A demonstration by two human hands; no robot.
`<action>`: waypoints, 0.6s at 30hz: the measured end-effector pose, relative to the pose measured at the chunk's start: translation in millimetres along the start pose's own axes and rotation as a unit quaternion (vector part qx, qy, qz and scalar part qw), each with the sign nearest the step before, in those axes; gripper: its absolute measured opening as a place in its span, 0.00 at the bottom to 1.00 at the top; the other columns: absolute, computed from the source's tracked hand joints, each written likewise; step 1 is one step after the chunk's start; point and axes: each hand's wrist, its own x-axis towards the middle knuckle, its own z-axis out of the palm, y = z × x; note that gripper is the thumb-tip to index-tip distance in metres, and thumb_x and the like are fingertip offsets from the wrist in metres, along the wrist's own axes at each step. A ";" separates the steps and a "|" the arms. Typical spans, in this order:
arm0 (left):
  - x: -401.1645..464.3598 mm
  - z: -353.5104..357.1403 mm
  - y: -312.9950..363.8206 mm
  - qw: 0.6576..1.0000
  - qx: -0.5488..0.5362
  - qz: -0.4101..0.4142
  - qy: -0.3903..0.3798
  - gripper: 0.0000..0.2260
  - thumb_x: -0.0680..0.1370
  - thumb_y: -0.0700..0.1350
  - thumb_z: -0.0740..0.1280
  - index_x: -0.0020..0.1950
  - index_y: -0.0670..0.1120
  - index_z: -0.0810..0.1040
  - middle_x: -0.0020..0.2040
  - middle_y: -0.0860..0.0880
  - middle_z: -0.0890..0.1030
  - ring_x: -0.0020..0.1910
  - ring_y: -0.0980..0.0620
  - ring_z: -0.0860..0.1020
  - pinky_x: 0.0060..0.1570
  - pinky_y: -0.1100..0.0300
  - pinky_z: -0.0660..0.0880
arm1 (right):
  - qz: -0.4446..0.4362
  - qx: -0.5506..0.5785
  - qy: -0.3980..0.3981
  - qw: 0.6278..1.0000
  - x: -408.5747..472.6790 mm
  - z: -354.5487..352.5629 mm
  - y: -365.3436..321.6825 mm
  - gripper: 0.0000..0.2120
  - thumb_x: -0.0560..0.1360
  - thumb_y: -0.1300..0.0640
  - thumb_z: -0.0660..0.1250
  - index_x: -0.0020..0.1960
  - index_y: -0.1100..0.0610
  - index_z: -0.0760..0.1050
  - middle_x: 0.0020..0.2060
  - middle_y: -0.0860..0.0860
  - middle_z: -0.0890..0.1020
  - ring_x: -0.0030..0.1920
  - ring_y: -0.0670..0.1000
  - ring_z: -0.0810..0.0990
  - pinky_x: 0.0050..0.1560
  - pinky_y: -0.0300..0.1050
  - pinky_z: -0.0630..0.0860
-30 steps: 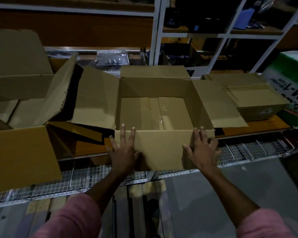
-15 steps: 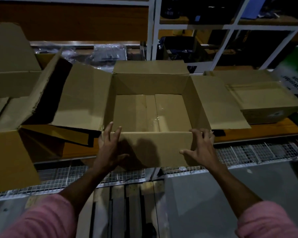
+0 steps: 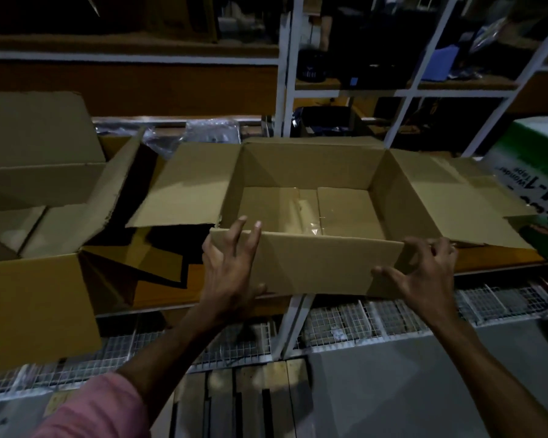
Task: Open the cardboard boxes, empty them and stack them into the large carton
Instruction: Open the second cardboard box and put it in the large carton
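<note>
So the open brown cardboard box (image 3: 310, 197) sits right in the middle on the wooden shelf (image 3: 500, 260), flaps folded out on all four sides, and nothing shows inside except the taped bottom seam. The near flap hangs down over the shelf's front edge, toward the person.

The left hand (image 3: 231, 273) has its grip on the left end of that near flap: fingers spread and hooked over the top edge, two fingertips poking up above the fold, thumb tucked under the flap's lower edge. So it's clamped on the cardboard, not just resting there. The right hand (image 3: 424, 273) is at the flap's right corner, fingers curled like a claw and fairly wide apart, thumb touching the front face of the flap. Whether the fingers actually pinch the edge or just hover against it can't be told from this angle.

To the left there's a bigger open brown carton (image 3: 35, 305) with its flaps up and a dark inside, just beside the middle box, their flaps overlapping. On the right a green and white printed box (image 3: 535, 172) sits partly under the box's right flap. Below the shelf is a white wire mesh rack (image 3: 377, 320). A pink sleeve (image 3: 95, 409) shows on the left arm.
</note>
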 end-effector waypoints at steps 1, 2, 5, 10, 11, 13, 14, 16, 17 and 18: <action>0.2 -11.9 1.9 1.000 0.005 0.004 0.017 0.62 0.62 0.59 0.82 0.81 0.58 0.40 0.81 0.47 0.43 0.73 0.28 0.49 0.69 0.26 0.58 | 0.001 -0.003 0.017 1.000 0.0 -13.2 -7.7 0.35 0.58 0.50 0.86 0.60 0.57 0.76 0.57 0.64 0.72 0.57 0.67 0.70 0.52 0.61 0.72; 0.5 -24.1 1.9 0.999 0.014 0.023 0.042 0.62 0.62 0.59 0.82 0.81 0.58 0.40 0.82 0.47 0.42 0.73 0.27 0.49 0.69 0.26 0.57 | 0.005 -0.005 0.030 1.000 0.6 -26.3 -16.9 0.35 0.58 0.51 0.86 0.60 0.59 0.77 0.56 0.65 0.72 0.57 0.67 0.70 0.52 0.60 0.72; 4.8 -64.9 -5.7 0.988 0.045 0.101 0.105 0.65 0.61 0.59 0.83 0.83 0.55 0.38 0.82 0.44 0.40 0.77 0.26 0.49 0.70 0.24 0.52 | 0.012 -0.001 0.064 0.998 3.7 -67.2 -51.5 0.36 0.59 0.51 0.86 0.61 0.60 0.76 0.58 0.64 0.71 0.59 0.67 0.70 0.54 0.60 0.72; 0.4 -167.9 -22.7 0.966 0.085 0.148 0.192 0.63 0.61 0.58 0.83 0.83 0.57 0.41 0.82 0.46 0.38 0.77 0.24 0.45 0.69 0.23 0.49 | -0.027 0.009 0.129 0.991 18.1 -135.9 -127.2 0.36 0.59 0.47 0.84 0.60 0.61 0.73 0.55 0.62 0.72 0.57 0.65 0.71 0.54 0.68 0.73; -3.7 -190.7 -29.2 0.959 0.092 0.166 0.213 0.63 0.60 0.57 0.84 0.83 0.57 0.45 0.82 0.45 0.40 0.77 0.25 0.43 0.69 0.23 0.48 | -0.032 0.010 0.136 0.990 22.0 -148.5 -145.2 0.36 0.60 0.46 0.83 0.60 0.61 0.73 0.55 0.61 0.72 0.57 0.65 0.72 0.54 0.67 0.74; -13.4 -232.1 -45.9 0.950 0.118 0.181 0.228 0.64 0.58 0.59 0.83 0.83 0.57 0.45 0.82 0.46 0.40 0.76 0.24 0.42 0.68 0.20 0.49 | -0.035 0.017 0.145 0.989 28.4 -169.0 -182.3 0.37 0.60 0.43 0.82 0.60 0.61 0.73 0.55 0.61 0.72 0.56 0.64 0.72 0.54 0.65 0.74; -18.7 -249.2 -56.2 0.949 0.134 0.175 0.225 0.65 0.58 0.61 0.83 0.83 0.58 0.42 0.82 0.46 0.39 0.76 0.22 0.43 0.67 0.19 0.52 | -0.035 0.027 0.146 0.988 29.9 -175.8 -201.3 0.37 0.61 0.42 0.82 0.60 0.60 0.73 0.56 0.60 0.72 0.57 0.64 0.72 0.54 0.64 0.75; -30.8 -276.8 -79.5 0.950 0.156 0.152 0.222 0.68 0.58 0.63 0.82 0.82 0.59 0.37 0.82 0.46 0.36 0.75 0.20 0.44 0.65 0.17 0.54 | -0.031 0.047 0.138 0.989 29.2 -182.8 -240.4 0.35 0.62 0.43 0.82 0.59 0.60 0.72 0.56 0.59 0.72 0.58 0.62 0.71 0.54 0.61 0.74; -38.3 -288.7 -91.3 0.950 0.171 0.138 0.224 0.68 0.58 0.64 0.82 0.82 0.58 0.37 0.82 0.46 0.35 0.76 0.21 0.44 0.65 0.17 0.54 | -0.030 0.058 0.134 0.989 28.1 -183.3 -260.2 0.34 0.63 0.44 0.82 0.59 0.60 0.72 0.56 0.59 0.72 0.58 0.62 0.71 0.54 0.58 0.74; -47.8 -300.7 -102.3 0.948 0.184 0.124 0.230 0.67 0.59 0.65 0.81 0.82 0.58 0.37 0.82 0.46 0.35 0.76 0.21 0.43 0.65 0.18 0.54 | -0.027 0.069 0.131 0.989 27.5 -182.3 -279.2 0.33 0.63 0.44 0.82 0.59 0.60 0.72 0.56 0.59 0.73 0.59 0.61 0.71 0.53 0.55 0.72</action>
